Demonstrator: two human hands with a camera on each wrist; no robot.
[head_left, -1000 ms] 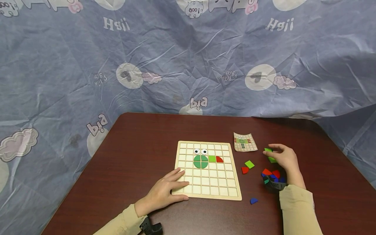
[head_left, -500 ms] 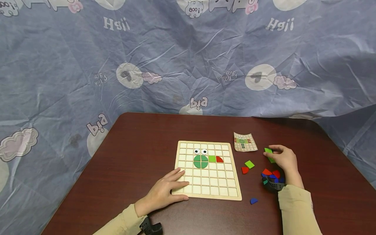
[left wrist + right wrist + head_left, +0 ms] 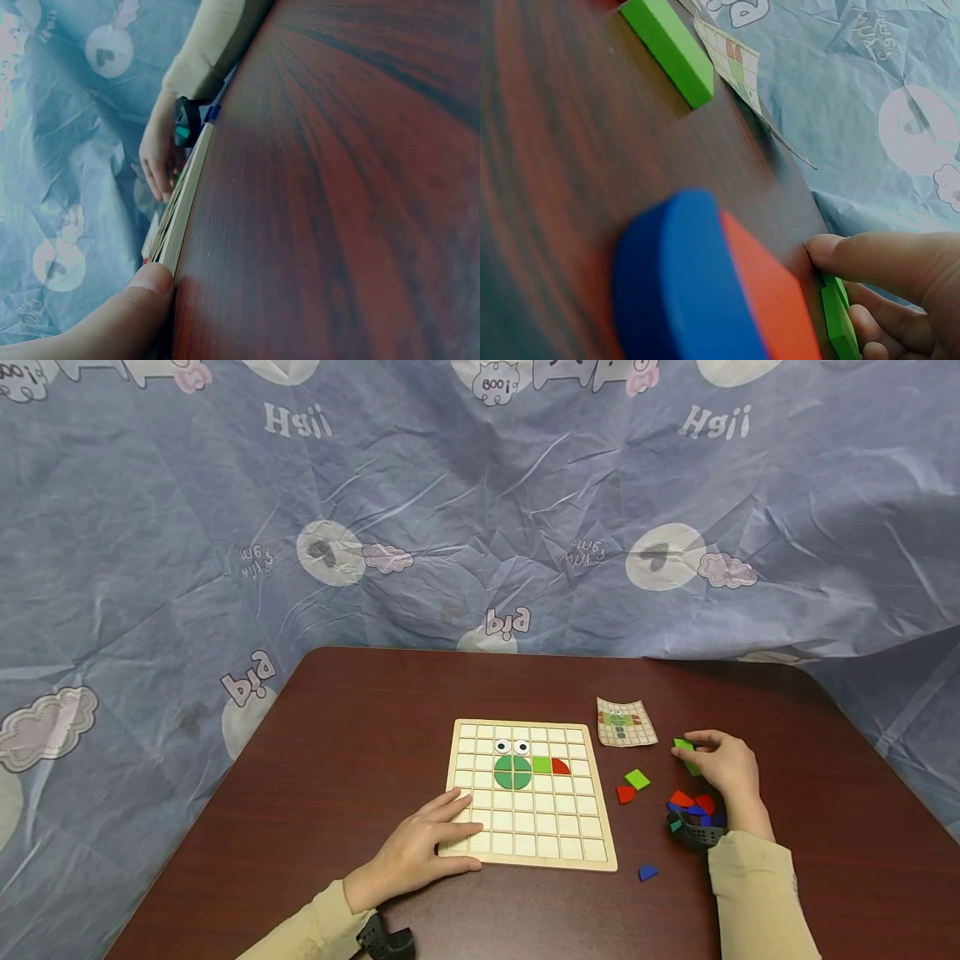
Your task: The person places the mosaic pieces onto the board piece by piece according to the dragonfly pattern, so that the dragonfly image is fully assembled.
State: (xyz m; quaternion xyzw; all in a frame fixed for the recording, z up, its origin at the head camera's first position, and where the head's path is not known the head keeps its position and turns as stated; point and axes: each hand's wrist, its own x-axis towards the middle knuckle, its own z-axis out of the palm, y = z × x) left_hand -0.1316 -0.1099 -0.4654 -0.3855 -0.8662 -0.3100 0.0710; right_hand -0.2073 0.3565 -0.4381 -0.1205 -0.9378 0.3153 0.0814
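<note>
A pale wooden grid board (image 3: pixel 525 824) bears two eye discs (image 3: pixel 512 747), several dark green quarter rounds (image 3: pixel 513 773), one light green square (image 3: pixel 541 765) and a red quarter round (image 3: pixel 560 767). My left hand (image 3: pixel 412 852) rests on its lower left corner, fingers spread over the grid; in the left wrist view the thumb (image 3: pixel 154 277) touches the board's edge. Off to the right, my right hand (image 3: pixel 731 770) pinches a light green square tile (image 3: pixel 692 767) between thumb and fingers. The right wrist view shows green tiles (image 3: pixel 841 326) under that hand, partly hidden by fingers.
A small picture card (image 3: pixel 627 724) with curled edges lies beyond the board's right side. Nearby are a loose green square (image 3: pixel 637 779), a red piece (image 3: pixel 626 795) and a blue piece (image 3: pixel 647 873). Red and blue pieces (image 3: pixel 696 803) cluster under the right wrist.
My right thumb and fingers have closed onto the green tile, and the right forearm has shifted slightly left. My left hand and the board have stayed put.
</note>
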